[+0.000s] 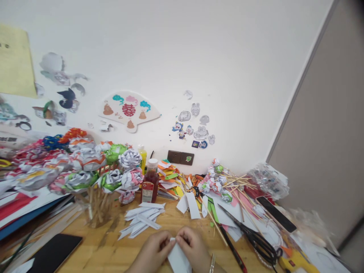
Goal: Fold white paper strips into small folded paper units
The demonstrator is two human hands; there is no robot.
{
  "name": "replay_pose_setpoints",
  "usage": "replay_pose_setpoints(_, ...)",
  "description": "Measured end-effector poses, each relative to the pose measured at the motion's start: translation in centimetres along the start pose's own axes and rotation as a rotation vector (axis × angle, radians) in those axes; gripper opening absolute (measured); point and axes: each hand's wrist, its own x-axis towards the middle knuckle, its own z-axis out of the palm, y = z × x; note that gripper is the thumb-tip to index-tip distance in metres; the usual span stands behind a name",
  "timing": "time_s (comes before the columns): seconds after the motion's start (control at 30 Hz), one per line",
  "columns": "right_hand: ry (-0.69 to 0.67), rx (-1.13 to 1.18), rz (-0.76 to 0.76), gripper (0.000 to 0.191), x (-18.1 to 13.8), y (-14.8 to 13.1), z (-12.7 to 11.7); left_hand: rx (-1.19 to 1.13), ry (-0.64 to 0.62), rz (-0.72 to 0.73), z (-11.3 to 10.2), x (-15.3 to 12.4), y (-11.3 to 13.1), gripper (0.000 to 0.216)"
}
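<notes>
A white paper strip [178,258] lies between my two hands at the front edge of the view. My left hand [159,246] pinches its upper left corner between thumb and fingers. On the other side, my right hand [191,242] grips the upper right corner, its fingers curled. A bracelet circles the right wrist. Just beyond my hands lies a loose pile of folded white paper strips [143,219]. More white paper pieces [193,206] lie farther back, to the right of the pile.
Paper flowers [88,159] on sticks crowd a clear container at left. A red-brown bottle [149,182] stands behind the strips. Black scissors [253,237], a phone [275,213], a yellow tool [297,262] and flower sticks [234,182] lie at right. A black flat object [55,252] sits front left.
</notes>
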Motion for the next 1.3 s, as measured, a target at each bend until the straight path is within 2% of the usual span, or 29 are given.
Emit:
replay_pose_setpoints(0.27,-0.006,0.102,0.015,0.013,0.0,0.1,0.2,-0.038,-0.022,-0.043,-0.1,0.0,0.1,0.034)
replay_pose_setpoints(0.47,-0.014,0.187,-0.009,0.018,-0.1,0.8,0.4,-0.041,-0.041,-0.025,0.1,0.2,-0.3,0.033)
replay_pose_setpoints(0.97,-0.051,0.173,-0.056,0.02,-0.5,0.2,0.4,-0.148,-0.107,0.023,-0.2,0.1,0.4,0.037)
replay_pose_setpoints(1.3,-0.046,0.256,-0.008,0.019,-0.5,0.4,0.5,-0.075,-0.046,-0.043,-0.1,0.3,-0.1,0.027)
